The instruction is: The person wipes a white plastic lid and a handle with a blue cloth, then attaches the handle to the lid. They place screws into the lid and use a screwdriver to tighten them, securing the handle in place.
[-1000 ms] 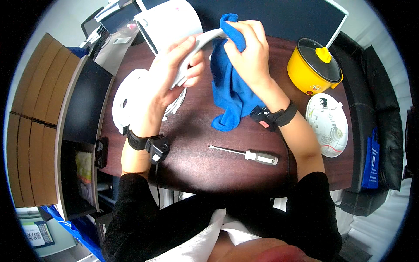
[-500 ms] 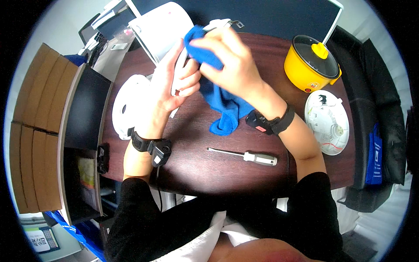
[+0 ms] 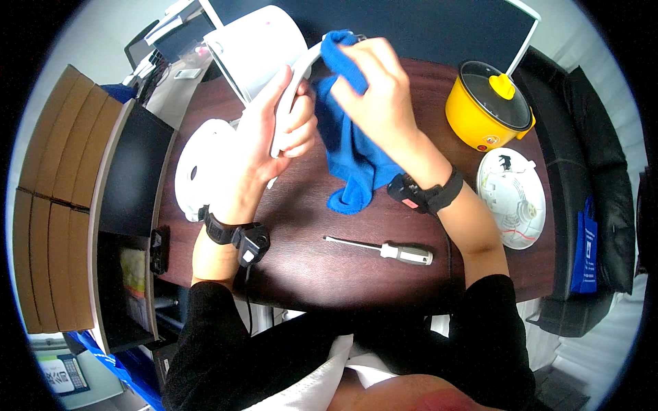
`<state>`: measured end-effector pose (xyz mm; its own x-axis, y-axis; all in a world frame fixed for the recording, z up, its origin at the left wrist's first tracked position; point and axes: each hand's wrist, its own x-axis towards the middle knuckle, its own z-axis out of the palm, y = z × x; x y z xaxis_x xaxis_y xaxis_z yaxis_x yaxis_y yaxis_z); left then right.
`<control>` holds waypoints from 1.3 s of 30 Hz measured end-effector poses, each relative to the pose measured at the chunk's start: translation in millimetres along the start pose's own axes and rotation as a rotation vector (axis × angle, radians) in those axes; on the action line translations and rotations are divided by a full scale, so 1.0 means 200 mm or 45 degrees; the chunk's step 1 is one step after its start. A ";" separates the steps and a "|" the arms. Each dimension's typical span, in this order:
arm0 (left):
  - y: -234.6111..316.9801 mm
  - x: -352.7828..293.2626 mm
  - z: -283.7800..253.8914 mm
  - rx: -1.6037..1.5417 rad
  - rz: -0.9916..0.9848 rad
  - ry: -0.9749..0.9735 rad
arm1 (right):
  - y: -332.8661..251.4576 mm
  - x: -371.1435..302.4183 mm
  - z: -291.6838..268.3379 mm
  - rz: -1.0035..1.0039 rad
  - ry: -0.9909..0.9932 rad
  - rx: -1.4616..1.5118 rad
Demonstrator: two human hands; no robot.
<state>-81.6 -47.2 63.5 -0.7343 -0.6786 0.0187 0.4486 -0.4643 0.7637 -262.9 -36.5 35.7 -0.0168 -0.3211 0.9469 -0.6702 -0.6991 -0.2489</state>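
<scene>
Head view: gripping a curved white piece (image 3: 287, 101) in the curled fingers of the left hand (image 3: 266, 127), thumb raised; pinching a blue cloth (image 3: 348, 147) over its far end with the right hand (image 3: 380, 96), slightly blurred. Held thus between both hands, upper left of the cloth's hanging folds. Visible left of the cloth: white round shell (image 3: 204, 154); nearer the body: screwdriver (image 3: 408, 253); well to the right: yellow pot (image 3: 480, 116), white round base (image 3: 506, 181).
</scene>
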 end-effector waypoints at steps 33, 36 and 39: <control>0.11 0.01 -0.07 0.014 0.605 -0.013 | -0.29 -0.05 0.02 0.054 -0.527 0.659; 0.10 -0.01 -0.07 -0.063 0.477 0.130 | -0.23 -0.01 0.01 0.112 -0.227 0.497; 0.10 0.01 -0.09 -0.204 0.266 0.089 | -0.25 -0.02 0.01 0.207 -0.112 0.464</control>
<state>-66.0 -67.6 67.0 -0.5827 -0.8043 0.1164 0.6656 -0.3901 0.6362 -227.9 -1.4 44.4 -0.0267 -0.4888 0.8720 -0.3569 -0.8101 -0.4651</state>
